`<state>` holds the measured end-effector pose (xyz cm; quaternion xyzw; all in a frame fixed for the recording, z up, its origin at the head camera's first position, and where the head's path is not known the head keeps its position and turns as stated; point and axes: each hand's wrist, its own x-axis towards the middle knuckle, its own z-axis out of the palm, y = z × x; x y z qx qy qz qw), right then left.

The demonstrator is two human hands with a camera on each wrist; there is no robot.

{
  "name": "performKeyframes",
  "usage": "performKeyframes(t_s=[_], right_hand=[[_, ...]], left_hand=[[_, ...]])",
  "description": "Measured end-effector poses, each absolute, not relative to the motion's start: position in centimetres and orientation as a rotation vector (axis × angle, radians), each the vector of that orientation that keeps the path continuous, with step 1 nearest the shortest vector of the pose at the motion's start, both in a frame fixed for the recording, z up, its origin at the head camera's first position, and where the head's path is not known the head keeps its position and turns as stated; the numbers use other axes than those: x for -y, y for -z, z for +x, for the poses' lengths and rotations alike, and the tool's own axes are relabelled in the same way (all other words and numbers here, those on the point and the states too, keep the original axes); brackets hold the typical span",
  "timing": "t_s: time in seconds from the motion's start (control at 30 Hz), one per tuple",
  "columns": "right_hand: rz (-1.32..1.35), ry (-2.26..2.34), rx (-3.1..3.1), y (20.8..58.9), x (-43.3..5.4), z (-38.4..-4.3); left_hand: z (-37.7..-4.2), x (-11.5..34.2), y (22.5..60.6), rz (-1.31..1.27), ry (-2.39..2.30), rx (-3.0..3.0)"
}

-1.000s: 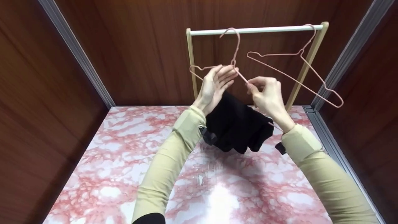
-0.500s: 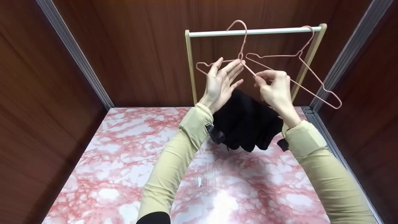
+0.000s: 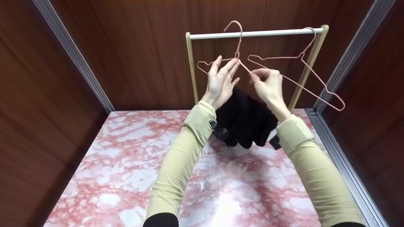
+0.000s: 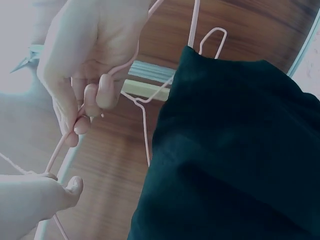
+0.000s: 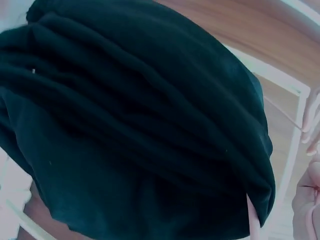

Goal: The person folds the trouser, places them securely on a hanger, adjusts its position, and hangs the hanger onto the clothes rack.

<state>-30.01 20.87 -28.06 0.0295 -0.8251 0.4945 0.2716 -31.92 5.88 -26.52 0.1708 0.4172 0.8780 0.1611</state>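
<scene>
My right hand (image 3: 270,86) pinches one shoulder of a pink wire hanger (image 3: 240,42) between thumb and fingertips. Just below the hanger's neck, my left hand (image 3: 219,85) touches the wire with its fingers extended and spread. From this hanger hangs a black cloth garment (image 3: 247,119), partly behind both wrists. Its hook overlaps the rack's rail in the head view; whether it rests there I cannot tell. The garment (image 4: 240,140) fills much of the left wrist view. In the right wrist view, the cloth (image 5: 135,125) hides most of the hanger.
A rack with a white rail (image 3: 268,33) and wooden legs stands against the brown back wall. On its right end hangs a second pink hanger (image 3: 281,57). Below lies a red-and-white marbled tabletop (image 3: 120,157), with wood-look panels on both sides.
Hanger and garment have risen towards the rail, shifting right and then back left. Both hands moved along with them, the right keeping its pinch and the left spreading its fingers slightly.
</scene>
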Motion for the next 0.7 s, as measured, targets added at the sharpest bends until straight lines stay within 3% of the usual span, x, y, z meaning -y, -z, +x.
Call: performKeyframes(t_s=[0.37,0.7], right_hand=[[-0.011,-1.452,2.223,28.8,-19.7,-33.7],[-0.061,-1.496,2.259,29.5,-19.5,-34.8]], left_hand=[[-34.9,-6.6,27.0,0.403,-2.569,-1.202],[-36.3,-7.1,27.8,0.332,-2.565,-1.234]])
